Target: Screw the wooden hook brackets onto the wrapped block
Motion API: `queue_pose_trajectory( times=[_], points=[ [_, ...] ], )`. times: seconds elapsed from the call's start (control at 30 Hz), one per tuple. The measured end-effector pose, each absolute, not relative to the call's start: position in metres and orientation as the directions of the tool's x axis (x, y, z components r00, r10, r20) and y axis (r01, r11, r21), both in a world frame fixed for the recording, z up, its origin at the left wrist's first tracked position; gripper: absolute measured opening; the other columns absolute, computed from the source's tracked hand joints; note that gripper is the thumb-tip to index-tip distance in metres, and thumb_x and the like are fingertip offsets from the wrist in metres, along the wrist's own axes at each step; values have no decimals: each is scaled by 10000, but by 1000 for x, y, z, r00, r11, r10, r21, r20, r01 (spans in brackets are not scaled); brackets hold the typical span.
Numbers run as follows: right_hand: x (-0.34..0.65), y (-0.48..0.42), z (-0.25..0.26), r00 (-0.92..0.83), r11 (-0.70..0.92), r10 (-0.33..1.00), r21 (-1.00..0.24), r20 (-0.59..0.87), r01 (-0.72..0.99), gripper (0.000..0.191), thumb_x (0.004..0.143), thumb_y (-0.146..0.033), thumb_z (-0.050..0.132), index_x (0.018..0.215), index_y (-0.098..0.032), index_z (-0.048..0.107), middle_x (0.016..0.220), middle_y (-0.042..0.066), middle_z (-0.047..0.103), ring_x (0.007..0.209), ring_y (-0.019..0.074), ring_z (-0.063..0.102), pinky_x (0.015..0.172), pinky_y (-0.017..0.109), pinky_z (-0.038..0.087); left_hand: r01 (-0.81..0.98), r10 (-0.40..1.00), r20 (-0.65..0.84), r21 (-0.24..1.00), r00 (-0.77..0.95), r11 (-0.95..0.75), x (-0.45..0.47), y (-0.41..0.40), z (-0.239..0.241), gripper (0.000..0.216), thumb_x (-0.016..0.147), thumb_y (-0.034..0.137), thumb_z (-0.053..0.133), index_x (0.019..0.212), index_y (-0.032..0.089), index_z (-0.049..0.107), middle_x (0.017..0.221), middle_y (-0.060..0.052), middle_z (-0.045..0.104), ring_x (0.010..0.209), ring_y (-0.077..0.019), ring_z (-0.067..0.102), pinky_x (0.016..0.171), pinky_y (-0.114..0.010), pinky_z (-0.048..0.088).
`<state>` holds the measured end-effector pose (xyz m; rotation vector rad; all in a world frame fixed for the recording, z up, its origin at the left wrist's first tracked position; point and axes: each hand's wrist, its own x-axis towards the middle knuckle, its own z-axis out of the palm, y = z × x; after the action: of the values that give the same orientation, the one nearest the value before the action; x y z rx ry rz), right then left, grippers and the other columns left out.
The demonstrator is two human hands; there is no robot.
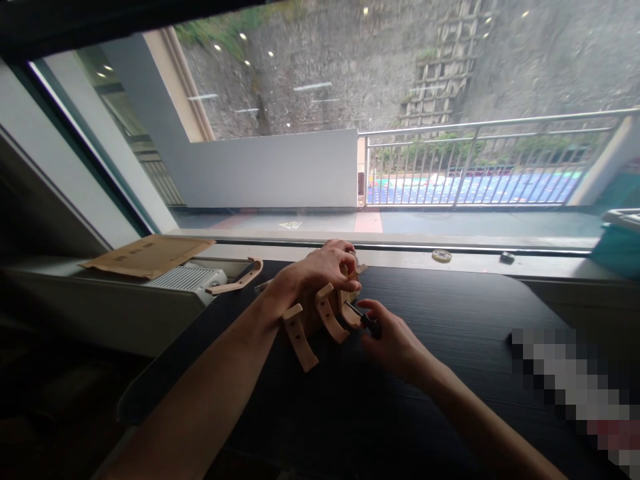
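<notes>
My right hand (393, 337) is closed round the black handle of a screwdriver (370, 325). The shaft points left and up, its tip at a curved wooden piece (351, 318) of a small wooden assembly. At the far end of that assembly my left hand (330, 263) has its fingers curled round the wood; what lies under the palm is hidden. Two more curved wooden pieces with dark holes, one (331, 315) in the middle and another (301, 340) nearer me, stand beside my left forearm. Whether they are joined to the assembly, I cannot tell.
The dark table (450, 367) meets a window sill, where a roll of tape (442, 256) and a small black object (507, 258) lie. To the left are a brown envelope (150, 255), a white ridged unit (190, 283) and another curved wooden piece (237, 280). A blurred-out patch covers the right side.
</notes>
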<state>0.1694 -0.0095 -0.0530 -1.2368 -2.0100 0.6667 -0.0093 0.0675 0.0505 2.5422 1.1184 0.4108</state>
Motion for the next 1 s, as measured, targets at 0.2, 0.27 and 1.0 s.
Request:
queue_pose_trajectory(
  times=[0.2, 0.27, 1.0],
  points=[
    [180, -8, -57, -346, 536, 842, -574, 414, 619, 314, 816, -205, 444, 1113, -209, 545, 948, 50, 677, 819, 180, 625, 698, 279, 437, 658, 761, 117, 429, 639, -619, -9, 68, 50, 342, 610, 524, 674, 634, 193, 595, 1163, -42, 473, 1150, -258, 402, 949, -360, 384],
    [180, -8, -58, -346, 529, 834, -442, 430, 725, 290, 844, -257, 436, 1111, -227, 544, 934, 43, 681, 761, 179, 630, 636, 271, 417, 657, 758, 116, 425, 642, -622, -9, 68, 51, 345, 615, 529, 669, 628, 194, 592, 1145, -38, 476, 1141, -251, 413, 933, -348, 397],
    [177, -3, -65, -195, 321, 947, -757, 255, 570, 274, 826, -384, 463, 989, -214, 604, 785, 18, 668, 668, 160, 586, 616, 268, 401, 617, 724, 18, 508, 690, -601, -16, 66, 59, 388, 662, 527, 652, 885, 210, 679, 1377, -67, 377, 1272, -311, 327, 1010, -400, 351]
  ],
)
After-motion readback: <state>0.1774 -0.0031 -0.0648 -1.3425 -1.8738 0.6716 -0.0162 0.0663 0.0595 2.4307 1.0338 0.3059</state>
